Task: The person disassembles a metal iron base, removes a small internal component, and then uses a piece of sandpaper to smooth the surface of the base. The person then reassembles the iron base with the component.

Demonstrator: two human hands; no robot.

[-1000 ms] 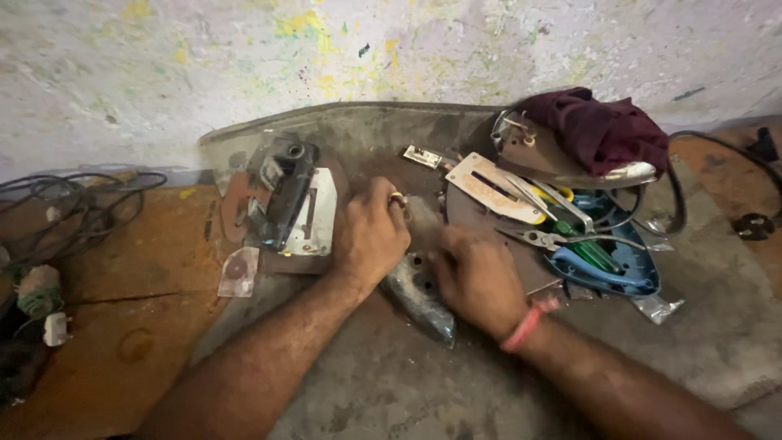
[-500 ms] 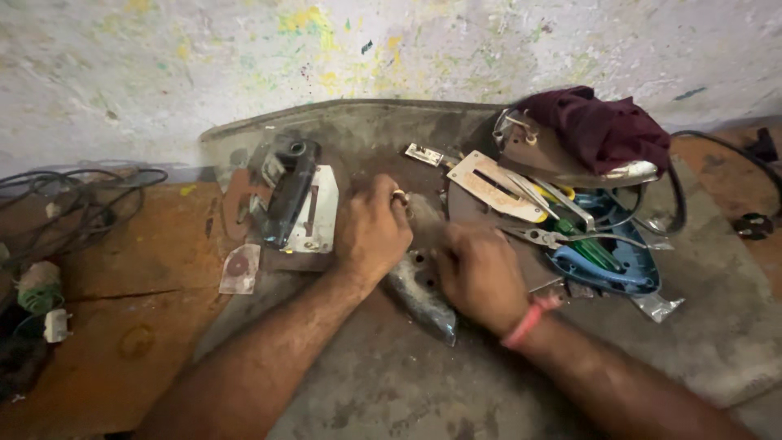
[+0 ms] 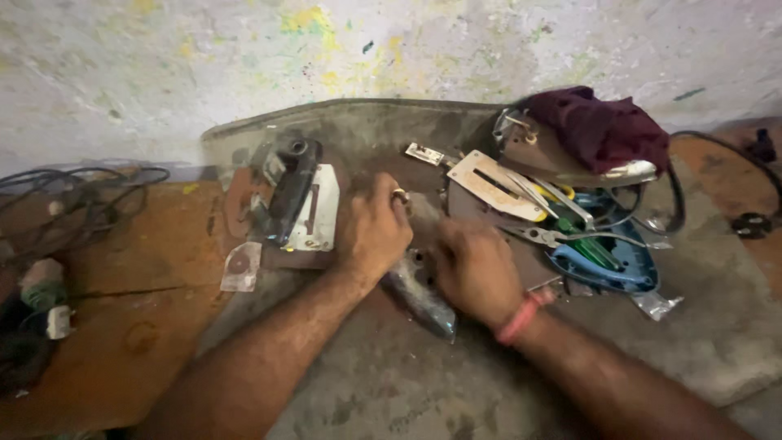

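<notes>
Both hands are down on a dark metal iron base (image 3: 419,297) that lies near the middle of the grey mat (image 3: 391,383), its pointed tip aimed at the near edge; the left hand (image 3: 373,228) presses on its far end, fingers curled together over it; the right hand (image 3: 474,269) sits on its right side, fingers bent down onto it, but whether they pinch a small part I cannot tell. It looks like the step of opening up or fixing the base; the next move likely needs a steady hold and a tool. Pliers (image 3: 542,236) and a blue iron shell (image 3: 607,265) lie just beside the right hand, crowding that side; a black handle part (image 3: 289,191) on a white plate (image 3: 318,212) lies near the left; loose cables (image 3: 73,204) trail by the mat's left edge.
</notes>
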